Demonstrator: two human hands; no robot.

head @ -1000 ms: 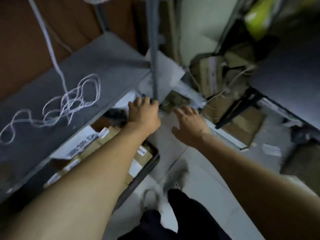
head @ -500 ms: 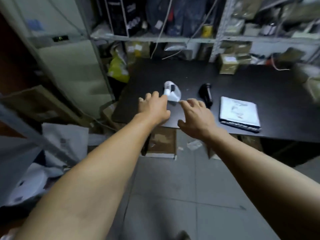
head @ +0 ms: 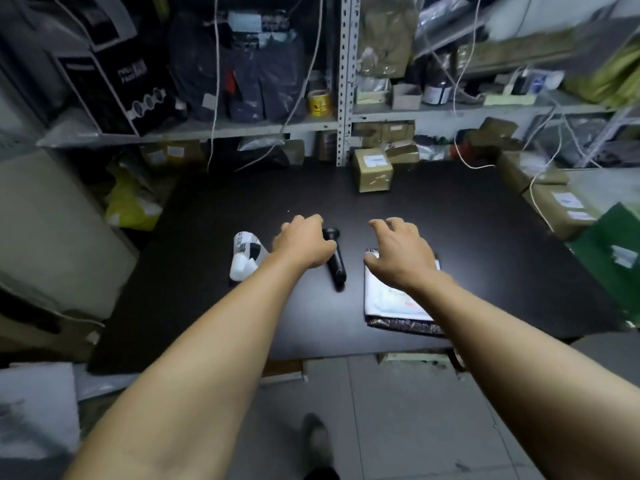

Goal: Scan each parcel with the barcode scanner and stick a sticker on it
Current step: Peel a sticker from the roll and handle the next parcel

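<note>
A black barcode scanner (head: 336, 268) lies on the black table (head: 450, 237), handle toward me. My left hand (head: 302, 243) hovers over its head end with loosely curled fingers and holds nothing. To the left lies a white sticker roll (head: 244, 255). A flat parcel (head: 388, 299) with a white label lies to the right of the scanner. My right hand (head: 398, 253) hangs over the parcel's far end, fingers relaxed and empty. Whether either hand touches anything I cannot tell.
A brown box (head: 372, 174) stands at the table's back. More brown boxes (head: 557, 206) and a green one (head: 613, 251) crowd the right edge. Metal shelves (head: 343, 81) packed with goods rise behind. Yellow bags (head: 133, 202) and a grey cabinet (head: 52, 237) sit at left.
My view swung from the floor-level shelf up to the black table. Both empty hands moved forward from the table's near edge to above the scanner and the flat parcel.
</note>
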